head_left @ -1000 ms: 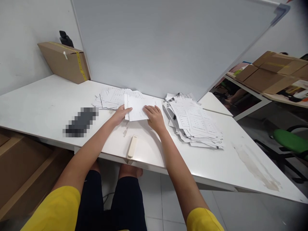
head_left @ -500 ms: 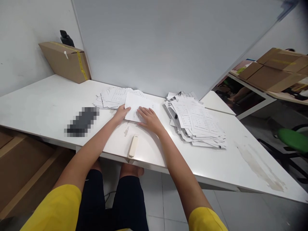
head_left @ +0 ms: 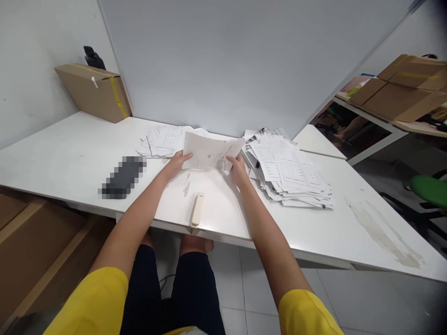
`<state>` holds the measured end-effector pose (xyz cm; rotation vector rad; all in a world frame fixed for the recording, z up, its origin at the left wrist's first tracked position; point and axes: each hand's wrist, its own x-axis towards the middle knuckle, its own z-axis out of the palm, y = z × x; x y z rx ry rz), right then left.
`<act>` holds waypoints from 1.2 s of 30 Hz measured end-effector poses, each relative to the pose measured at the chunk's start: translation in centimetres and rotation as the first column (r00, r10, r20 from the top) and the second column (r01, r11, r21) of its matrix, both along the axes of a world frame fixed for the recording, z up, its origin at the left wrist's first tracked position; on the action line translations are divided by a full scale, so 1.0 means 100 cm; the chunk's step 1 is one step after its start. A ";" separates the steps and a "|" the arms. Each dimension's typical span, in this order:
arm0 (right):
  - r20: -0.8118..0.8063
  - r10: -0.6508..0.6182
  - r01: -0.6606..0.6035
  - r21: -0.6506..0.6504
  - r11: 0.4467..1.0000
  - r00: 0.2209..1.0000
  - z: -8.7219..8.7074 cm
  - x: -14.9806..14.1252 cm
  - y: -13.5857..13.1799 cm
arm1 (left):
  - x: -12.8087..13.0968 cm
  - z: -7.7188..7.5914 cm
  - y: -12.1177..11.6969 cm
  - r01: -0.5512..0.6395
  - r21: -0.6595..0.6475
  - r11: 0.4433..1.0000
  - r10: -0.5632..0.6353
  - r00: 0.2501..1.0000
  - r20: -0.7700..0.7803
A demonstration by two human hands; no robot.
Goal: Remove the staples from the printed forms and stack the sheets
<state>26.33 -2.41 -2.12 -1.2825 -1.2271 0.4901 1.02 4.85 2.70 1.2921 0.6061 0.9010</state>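
A white sheet of paper with faint writing is held up between my two hands, slightly bowed. My left hand pinches its left edge, thumb on the near face. At the right edge my right hand grips it, thumb also in front. Behind my left hand lies a loose spread of printed papers. A thick, uneven stack of printed sheets stands close to the right of my right hand. Nearer to me, a cream-coloured stapler-like object lies by the desk's front edge.
The white desk carries a dark pixelated object on the left and a cardboard box at the back left. A pale partition rises behind. On the right are more cardboard boxes and a green chair seat.
My right hand has gone from lying flat on the paper to gripping its right edge. The sheet is now lifted and bowed. My left hand keeps its hold.
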 end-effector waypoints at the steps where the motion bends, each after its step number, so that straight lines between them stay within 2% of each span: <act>1: -0.037 -0.010 0.010 0.006 1.000 0.999 -0.001 0.001 0.000 | 0.000 0.000 0.000 -0.021 0.014 1.000 0.021 1.000 0.001; 6: -0.290 -0.124 0.149 0.065 0.987 0.949 0.001 -0.003 -0.003 | 0.003 0.000 -0.004 -0.115 0.107 0.988 0.115 0.993 0.002; 10: -0.406 -0.124 0.193 0.135 0.972 0.905 0.007 -0.009 -0.007 | 0.004 -0.005 -0.006 -0.041 0.041 0.998 0.043 0.998 -0.043; 13: -0.410 -0.085 0.157 0.145 0.977 0.908 0.011 -0.011 -0.012 | 0.003 -0.010 -0.006 -0.012 -0.003 1.000 0.011 0.998 -0.062; 17: -0.324 -0.053 0.069 0.039 0.997 0.945 0.014 -0.012 -0.021 | 0.001 -0.015 -0.004 -0.009 -0.067 0.998 0.005 0.998 -0.059; 19: -0.282 -0.087 0.093 0.008 0.996 0.956 0.017 -0.013 -0.026 | 0.002 -0.016 -0.004 -0.020 -0.070 0.997 0.017 0.999 -0.041; 22: -0.248 -0.205 0.220 0.036 0.975 0.947 0.022 -0.021 -0.045 | 0.003 -0.016 -0.008 -0.049 -0.066 0.997 0.047 0.999 -0.027; 24: -0.271 -0.299 0.333 0.086 0.939 0.915 0.024 -0.033 -0.071 | 0.000 -0.014 -0.015 -0.033 -0.037 0.999 0.032 0.999 -0.014; 26: -0.351 -0.357 0.419 0.119 0.900 0.866 0.023 -0.050 -0.110 | -0.006 -0.011 -0.026 0.038 0.028 0.999 -0.038 0.999 0.008; 28: -0.455 -0.361 0.450 0.101 0.887 0.814 0.015 -0.070 -0.161 | -0.015 -0.009 -0.040 0.117 0.104 0.988 -0.116 0.993 -0.009; 30: -0.526 -0.327 0.403 0.033 0.914 0.785 0.000 -0.089 -0.218 | -0.023 -0.007 -0.059 0.184 0.185 0.965 -0.169 0.981 -0.093; 32: -0.555 -0.356 0.370 -0.092 0.924 0.752 -0.018 -0.104 -0.272 | -0.031 -0.006 -0.079 0.255 0.292 0.922 -0.193 0.955 -0.224; 34: -0.551 -0.435 0.374 -0.226 0.899 0.712 -0.036 -0.112 -0.318 | -0.036 -0.006 -0.098 0.341 0.411 0.845 -0.186 0.910 -0.371; 36: -0.510 -0.494 0.362 -0.340 0.868 0.704 -0.048 -0.115 -0.353 | -0.040 -0.004 -0.114 0.439 0.486 0.756 -0.166 0.846 -0.506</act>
